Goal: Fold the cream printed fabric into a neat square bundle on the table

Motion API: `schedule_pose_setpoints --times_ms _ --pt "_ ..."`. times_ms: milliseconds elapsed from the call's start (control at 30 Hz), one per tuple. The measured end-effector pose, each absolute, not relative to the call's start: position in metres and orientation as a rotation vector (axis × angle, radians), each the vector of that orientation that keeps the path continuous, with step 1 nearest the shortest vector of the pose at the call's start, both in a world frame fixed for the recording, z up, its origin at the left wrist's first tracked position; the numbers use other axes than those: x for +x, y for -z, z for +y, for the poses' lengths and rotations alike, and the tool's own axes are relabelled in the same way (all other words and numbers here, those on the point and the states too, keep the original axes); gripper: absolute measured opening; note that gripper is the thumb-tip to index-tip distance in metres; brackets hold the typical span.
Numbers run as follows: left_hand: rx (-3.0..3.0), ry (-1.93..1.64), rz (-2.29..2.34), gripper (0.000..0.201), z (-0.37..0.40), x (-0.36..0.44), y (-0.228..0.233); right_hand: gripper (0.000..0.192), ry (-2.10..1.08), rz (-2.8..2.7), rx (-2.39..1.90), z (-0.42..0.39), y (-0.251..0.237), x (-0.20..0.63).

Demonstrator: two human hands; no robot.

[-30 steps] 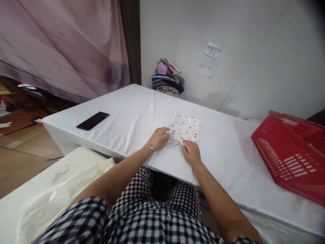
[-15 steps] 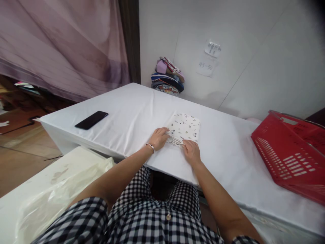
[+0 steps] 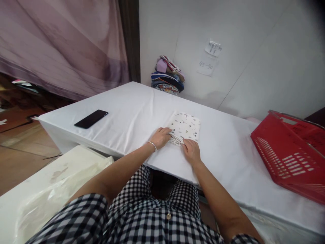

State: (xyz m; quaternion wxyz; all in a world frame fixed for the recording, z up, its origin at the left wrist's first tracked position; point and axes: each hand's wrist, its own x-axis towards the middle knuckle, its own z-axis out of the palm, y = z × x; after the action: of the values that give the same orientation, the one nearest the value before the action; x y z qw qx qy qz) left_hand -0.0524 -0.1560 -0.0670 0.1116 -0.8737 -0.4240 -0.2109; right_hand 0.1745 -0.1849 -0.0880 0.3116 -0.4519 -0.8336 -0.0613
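Barely anything's shifted since a second ago: on the white table [image 3: 127, 112] our folded printed cloth [image 3: 186, 126] sits dead centre. Left hand [image 3: 160, 137] at its 8 o'clock corner, right hand [image 3: 191, 151] at 6, fingers curled narrow, pinching the layered near edge.

The folded cloth [image 3: 185, 127] at frame centre looked like soft matt cotton, white with small dark prints. The table [image 3: 132, 112] wore a smooth white sheet with a slight sheen. The basket [image 3: 286, 152] at right was glossy red plastic, slotted. The phone [image 3: 90, 119] at left showed glossy black glass. A thin metal bracelet [image 3: 152, 144] glinted on the left wrist
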Motion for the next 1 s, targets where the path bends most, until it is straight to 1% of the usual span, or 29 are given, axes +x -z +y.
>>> schedule_pose_setpoints --times_ms 167,333,500,700,900,1000 --pt "-2.599 0.417 -1.046 0.025 -0.147 -0.047 0.059 0.025 0.167 -2.202 -1.202 -0.186 0.086 0.173" --pt "-2.591 0.34 -0.917 0.026 -0.144 -0.039 0.053 0.023 0.169 -2.205 -1.227 -0.187 0.084 0.172" --pt "-2.574 0.458 -0.999 0.028 -0.149 -0.039 0.058 0.024 0.151 -2.19 -1.241 -0.187 0.084 0.172" --pt "-2.603 0.554 -1.094 0.023 -0.155 -0.043 0.068 0.026 0.16 -2.202 -1.227 -0.186 0.086 0.174" --pt "-2.601 0.616 -1.098 0.026 -0.156 -0.043 0.067 0.025 0.161 -2.203 -1.226 -0.185 0.087 0.174" --pt "-2.596 0.639 -1.103 0.024 -0.161 -0.04 0.065 0.025 0.142 -2.196 -1.233 -0.185 0.086 0.173"
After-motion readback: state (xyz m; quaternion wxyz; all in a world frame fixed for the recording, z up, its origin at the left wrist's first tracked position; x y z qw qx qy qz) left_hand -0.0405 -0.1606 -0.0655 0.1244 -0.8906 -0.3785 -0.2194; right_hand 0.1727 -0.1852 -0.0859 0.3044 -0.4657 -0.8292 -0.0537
